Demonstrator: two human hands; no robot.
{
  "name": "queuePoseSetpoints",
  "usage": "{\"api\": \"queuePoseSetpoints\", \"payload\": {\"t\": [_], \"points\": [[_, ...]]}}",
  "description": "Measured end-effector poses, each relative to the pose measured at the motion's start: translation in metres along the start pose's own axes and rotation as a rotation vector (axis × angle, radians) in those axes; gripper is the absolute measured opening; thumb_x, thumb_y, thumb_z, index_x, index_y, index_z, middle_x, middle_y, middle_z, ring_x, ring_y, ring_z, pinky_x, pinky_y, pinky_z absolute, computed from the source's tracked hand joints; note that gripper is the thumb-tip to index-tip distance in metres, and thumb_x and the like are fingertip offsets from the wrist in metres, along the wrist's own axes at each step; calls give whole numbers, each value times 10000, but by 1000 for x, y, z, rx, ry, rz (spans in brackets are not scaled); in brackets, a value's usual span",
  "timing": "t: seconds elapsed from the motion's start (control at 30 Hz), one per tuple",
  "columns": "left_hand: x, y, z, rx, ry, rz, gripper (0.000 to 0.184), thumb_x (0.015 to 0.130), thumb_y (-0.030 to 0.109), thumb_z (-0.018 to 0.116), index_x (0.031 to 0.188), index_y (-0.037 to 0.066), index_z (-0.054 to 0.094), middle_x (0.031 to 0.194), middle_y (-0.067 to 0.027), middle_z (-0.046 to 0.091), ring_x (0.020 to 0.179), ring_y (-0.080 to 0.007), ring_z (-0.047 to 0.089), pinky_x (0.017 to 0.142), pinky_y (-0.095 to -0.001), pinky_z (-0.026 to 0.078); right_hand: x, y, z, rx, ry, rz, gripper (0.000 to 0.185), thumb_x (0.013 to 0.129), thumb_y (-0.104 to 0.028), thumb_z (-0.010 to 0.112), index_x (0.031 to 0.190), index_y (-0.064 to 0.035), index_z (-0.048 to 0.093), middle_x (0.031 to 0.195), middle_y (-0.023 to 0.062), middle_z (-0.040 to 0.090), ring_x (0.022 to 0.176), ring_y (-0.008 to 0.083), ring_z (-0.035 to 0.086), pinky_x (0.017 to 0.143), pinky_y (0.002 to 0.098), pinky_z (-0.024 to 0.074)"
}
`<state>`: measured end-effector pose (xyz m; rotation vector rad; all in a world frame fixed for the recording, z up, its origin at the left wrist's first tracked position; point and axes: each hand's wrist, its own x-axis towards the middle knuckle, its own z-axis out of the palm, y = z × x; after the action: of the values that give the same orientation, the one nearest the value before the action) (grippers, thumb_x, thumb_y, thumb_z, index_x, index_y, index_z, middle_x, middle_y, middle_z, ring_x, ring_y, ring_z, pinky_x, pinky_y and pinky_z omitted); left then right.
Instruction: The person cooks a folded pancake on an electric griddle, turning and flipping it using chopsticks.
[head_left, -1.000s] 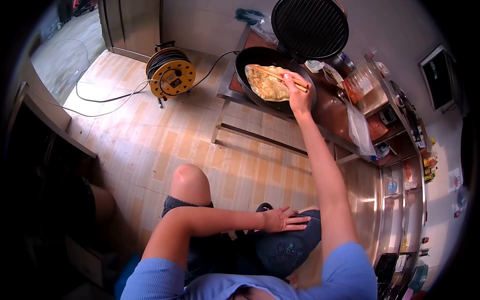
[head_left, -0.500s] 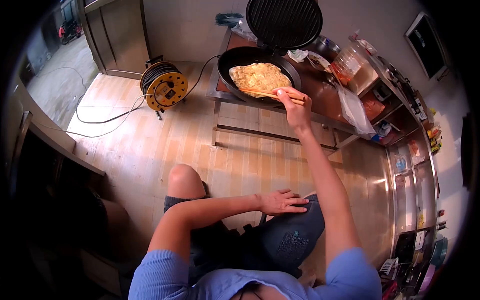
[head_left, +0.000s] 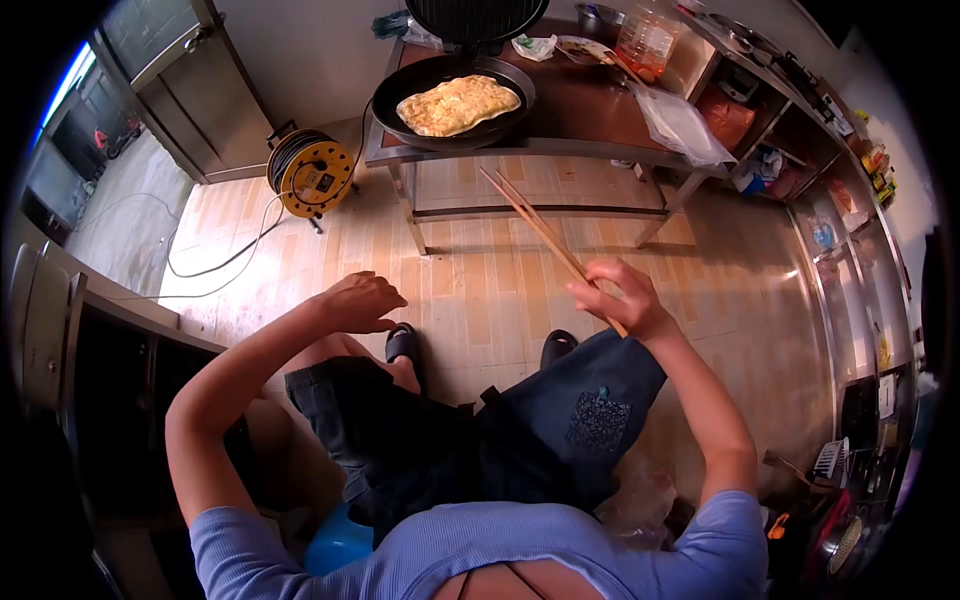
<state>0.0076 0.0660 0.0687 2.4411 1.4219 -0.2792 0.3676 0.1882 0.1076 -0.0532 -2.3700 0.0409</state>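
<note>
My right hand (head_left: 628,300) is closed round a pair of long wooden chopsticks (head_left: 545,235) above my right thigh. Their tips point up and to the left, slightly apart and touching no food. Over my left knee hovers my left hand (head_left: 362,302), palm down, its thumb apart from loosely bent fingers and nothing in it. Beyond both hands, a golden-brown pancake (head_left: 458,106) lies flat in the black round pan (head_left: 522,108) of an electric griddle. The griddle's ridged lid (head_left: 478,18) stands raised, cut off by the top edge of view.
The griddle rests on a metal-legged table (head_left: 575,110), with a plastic bag (head_left: 675,122), a plate (head_left: 582,50) and a clear jar (head_left: 647,42). A yellow cable reel (head_left: 316,180) stands on the floor to its left. Shelves (head_left: 840,230) line the right side.
My right hand has drawn the chopsticks back from the pancake toward my lap. My left hand has lifted off my right thigh and moved left. The view has tilted down.
</note>
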Motion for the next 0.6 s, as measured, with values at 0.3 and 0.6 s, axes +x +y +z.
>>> {"api": "queuePoseSetpoints", "payload": {"t": [0.3,0.6], "points": [[-49,-26,81,68,-21,348,554,758,389,530,1206,65,488,1271,-113,451,1199,-236,400,1005,-485,241,-129,-2,17,153,-417,344,274,736,-279,662,970,-137,649,904,111,617,901,268,601,746,326,521],[-44,-102,92,-304,-83,502,443,823,341,435,1202,120,502,1254,-44,481,1143,-193,455,941,-362,375,-153,57,-1,425,-695,398,213,731,-340,656,852,-172,606,806,68,607,766,226,611,662,315,501]]}}
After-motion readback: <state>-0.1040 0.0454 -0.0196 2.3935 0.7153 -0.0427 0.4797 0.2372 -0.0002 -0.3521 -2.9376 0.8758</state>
